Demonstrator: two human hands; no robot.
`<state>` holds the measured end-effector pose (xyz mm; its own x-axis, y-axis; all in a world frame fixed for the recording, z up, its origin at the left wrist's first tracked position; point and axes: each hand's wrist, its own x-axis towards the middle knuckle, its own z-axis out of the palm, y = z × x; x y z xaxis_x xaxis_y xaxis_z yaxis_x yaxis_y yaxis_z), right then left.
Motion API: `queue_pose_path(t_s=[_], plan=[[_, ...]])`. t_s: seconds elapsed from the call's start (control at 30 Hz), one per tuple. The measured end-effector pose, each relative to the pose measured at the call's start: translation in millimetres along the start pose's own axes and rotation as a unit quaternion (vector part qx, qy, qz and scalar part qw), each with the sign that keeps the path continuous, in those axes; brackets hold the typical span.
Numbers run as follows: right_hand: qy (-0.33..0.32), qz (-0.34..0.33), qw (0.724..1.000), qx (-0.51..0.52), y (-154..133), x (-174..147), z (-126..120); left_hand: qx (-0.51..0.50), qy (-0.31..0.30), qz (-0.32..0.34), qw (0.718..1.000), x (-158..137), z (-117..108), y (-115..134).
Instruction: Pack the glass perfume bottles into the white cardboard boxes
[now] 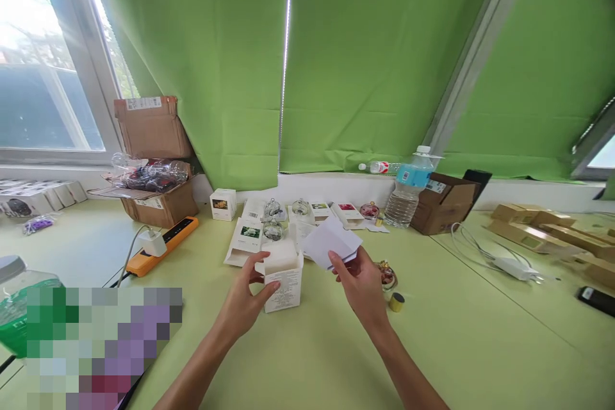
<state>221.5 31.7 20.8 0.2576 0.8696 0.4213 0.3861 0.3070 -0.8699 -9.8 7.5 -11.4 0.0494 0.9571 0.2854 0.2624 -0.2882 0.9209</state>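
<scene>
Atop pale-green tabletop (317, 359), bracing printed white carton (287, 289) in left hand (246, 298), presumably against tipping, and pinching white papers (331, 241) in right hand (359, 283).

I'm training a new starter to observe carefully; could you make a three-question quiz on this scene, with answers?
1. Which hand holds the white papers?
2. True or false: in the picture, the orange power strip lies left of the large water bottle.
3. What is the left hand touching?
A) the large water bottle
B) the upright white box
C) the orange power strip

Key:
1. The right hand.
2. True.
3. B.
</scene>
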Motion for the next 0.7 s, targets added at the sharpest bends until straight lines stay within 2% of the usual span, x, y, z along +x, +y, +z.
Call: queue_pose_path(t_s=[0.17, 0.33, 0.57, 0.63, 0.7], plan=[[0.009, 0.000, 1.000, 0.003, 5.7, 1.8, -1.2, 0.002, -0.030, 0.033, 0.999, 22.0, 2.0, 1.0], [0.025, -0.003, 0.999, 0.040, 2.9, 1.1, -4.9, -0.013, -0.061, 0.036, 0.997, 38.7, 8.4, 0.8], [0.078, 0.002, 0.991, 0.110, -5.6, 3.5, -8.2, -0.050, -0.034, 0.028, 0.998, 34.1, 15.5, -11.5], [0.080, -0.005, 0.986, 0.145, -12.8, 9.2, -10.0, -0.049, -0.038, 0.022, 0.998, 31.7, 15.1, -11.3], [0.051, -0.012, 0.984, 0.173, -22.1, 18.4, -10.9, -0.041, -0.044, 0.013, 0.998, 30.3, 14.4, -9.8]])
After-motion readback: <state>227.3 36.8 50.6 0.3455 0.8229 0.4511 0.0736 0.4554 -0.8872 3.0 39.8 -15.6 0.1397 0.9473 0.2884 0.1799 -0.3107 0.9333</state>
